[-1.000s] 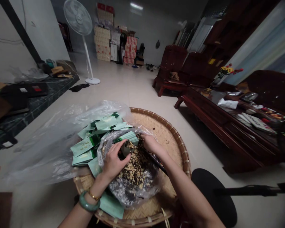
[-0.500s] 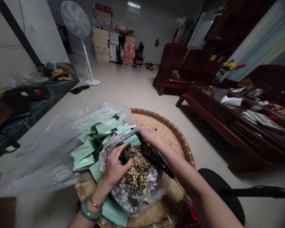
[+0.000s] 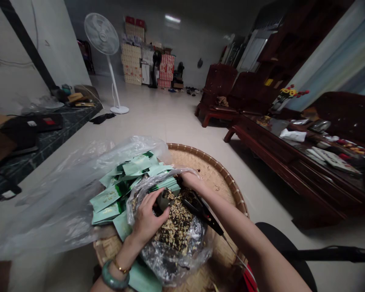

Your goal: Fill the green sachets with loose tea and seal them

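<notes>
Together, two hands reach into one foil bag.

There are two hands, the left hand and the right hand. The left wrist wears one green bangle and one gold bracelet. There is one round woven tray, with one clear plastic bag and one crinkled plastic bag. One pair of black-handled scissors shows, with one standing fan and two dark wooden armchairs. The green sachets overlap too much to count.
</notes>
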Available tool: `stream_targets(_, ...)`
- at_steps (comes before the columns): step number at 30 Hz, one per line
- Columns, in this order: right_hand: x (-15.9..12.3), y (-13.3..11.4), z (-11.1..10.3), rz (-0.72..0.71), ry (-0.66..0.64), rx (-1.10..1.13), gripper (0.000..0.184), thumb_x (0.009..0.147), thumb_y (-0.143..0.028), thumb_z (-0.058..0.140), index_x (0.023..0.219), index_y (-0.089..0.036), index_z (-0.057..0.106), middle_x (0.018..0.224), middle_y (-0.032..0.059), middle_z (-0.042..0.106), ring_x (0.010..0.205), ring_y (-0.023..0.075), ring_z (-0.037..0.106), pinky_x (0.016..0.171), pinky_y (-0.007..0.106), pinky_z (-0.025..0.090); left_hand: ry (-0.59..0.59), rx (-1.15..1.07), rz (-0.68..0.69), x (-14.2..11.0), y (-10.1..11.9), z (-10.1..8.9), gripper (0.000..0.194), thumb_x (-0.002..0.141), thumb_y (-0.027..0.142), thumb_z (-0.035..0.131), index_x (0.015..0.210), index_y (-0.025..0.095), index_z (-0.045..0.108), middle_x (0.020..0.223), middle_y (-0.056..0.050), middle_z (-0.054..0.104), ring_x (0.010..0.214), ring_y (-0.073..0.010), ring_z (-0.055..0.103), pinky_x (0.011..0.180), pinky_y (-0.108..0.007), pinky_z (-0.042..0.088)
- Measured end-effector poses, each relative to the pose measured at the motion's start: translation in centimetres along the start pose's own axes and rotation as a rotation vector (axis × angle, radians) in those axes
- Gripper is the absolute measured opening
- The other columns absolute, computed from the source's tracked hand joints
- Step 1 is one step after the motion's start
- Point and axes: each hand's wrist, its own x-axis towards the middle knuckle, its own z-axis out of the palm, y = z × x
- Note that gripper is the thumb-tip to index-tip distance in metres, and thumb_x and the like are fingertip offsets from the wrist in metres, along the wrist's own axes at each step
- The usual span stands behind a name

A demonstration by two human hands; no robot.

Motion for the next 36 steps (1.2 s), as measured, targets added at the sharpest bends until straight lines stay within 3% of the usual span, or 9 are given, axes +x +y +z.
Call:
stream_targets(3,-1.0,-0.9,-1.2,0.005,0.005,0.027,0.061,0.066,0.005,0.053,0.119,-0.025,0.063,0.126,0.0029,0.063,0.115,0.0238,0.058,0.099,0.032,0.044,0.002,-0.001,-0.001,0.0,0.0,-0.1,0.047,0.075,0.022,0.062,0.122,0.02,0.055,0.113,-0.009,0.066,0.102,-0.0247,0.063,0.09,-0.042,0.054)
stream_targets(7,-3.4,-2.3,-3.0,-0.009,0.048,0.094,0.052,0.07,0.002,0.056,0.115,-0.023,0.065,0.12,0.0025,0.067,0.111,0.0224,0.06,0.097,0.035,0.046,0.018,-0.015,0.014,-0.1,0.1,-0.1,0.046,0.076,0.021,0.062,0.121,0.02,0.055,0.113,-0.009,0.066,0.101,-0.0245,0.064,0.088,-0.042,0.055)
stream_targets(12,-6.7,-4.0,-5.0,0.102,0.199,0.436,0.024,0.076,-0.013,0.063,0.099,-0.018,0.07,0.099,0.0063,0.073,0.092,0.0223,0.068,0.085,0.037,0.052,0.011,-0.009,0.023,-0.1,0.6,-0.2,0.047,0.075,0.02,0.062,0.121,0.019,0.055,0.113,-0.01,0.066,0.102,-0.0243,0.064,0.087,-0.04,0.055)
stream_targets(18,-8.6,-7.3,-6.9,0.095,0.249,0.739,0.024,0.075,-0.022,0.067,0.098,-0.02,0.069,0.098,0.0061,0.072,0.086,0.0193,0.068,0.078,0.034,0.055,0.007,-0.006,0.046,-0.3,1.3,-0.1,0.046,0.075,0.019,0.062,0.121,0.018,0.055,0.113,-0.01,0.066,0.104,-0.0249,0.063,0.091,-0.042,0.053)
stream_targets(21,-8.9,-9.3,-7.4,0.016,0.226,0.623,0.02,0.076,-0.017,0.066,0.096,-0.021,0.07,0.096,0.0042,0.072,0.088,0.018,0.066,0.081,0.034,0.053,0.014,-0.007,0.054,-0.5,1.2,0.1,0.048,0.074,0.017,0.062,0.121,0.019,0.055,0.114,-0.01,0.066,0.105,-0.0257,0.062,0.092,-0.044,0.052)
stream_targets(25,-9.2,-10.8,-7.7,-0.112,0.057,0.304,0.021,0.078,-0.005,0.062,0.089,-0.021,0.072,0.09,0.0028,0.069,0.084,0.0155,0.063,0.078,0.03,0.05,0.011,0.004,0.061,-0.6,1.1,0.2,0.049,0.073,0.016,0.061,0.122,0.019,0.054,0.114,-0.01,0.065,0.105,-0.0267,0.062,0.092,-0.045,0.052)
stream_targets(31,-8.8,-12.3,-7.9,-0.065,-0.134,-0.06,0.023,0.079,-0.001,0.053,0.075,-0.015,0.07,0.08,0.0044,0.059,0.068,0.0133,0.058,0.065,0.025,0.044,-0.028,0.008,0.123,-0.7,1.2,0.3,0.05,0.076,0.019,0.062,0.125,0.02,0.051,0.115,-0.011,0.065,0.107,-0.0277,0.06,0.093,-0.045,0.05)
stream_targets(36,-8.2,-13.3,-7.7,-0.06,-0.089,-0.051,0.023,0.075,0.001,0.053,0.088,-0.015,0.065,0.091,0.0061,0.057,0.074,0.0146,0.058,0.065,0.025,0.043,0.009,0.02,0.153,-0.8,1.0,0.7,0.047,0.076,0.022,0.064,0.121,0.017,0.052,0.11,-0.013,0.066,0.102,-0.0282,0.062,0.087,-0.044,0.054)
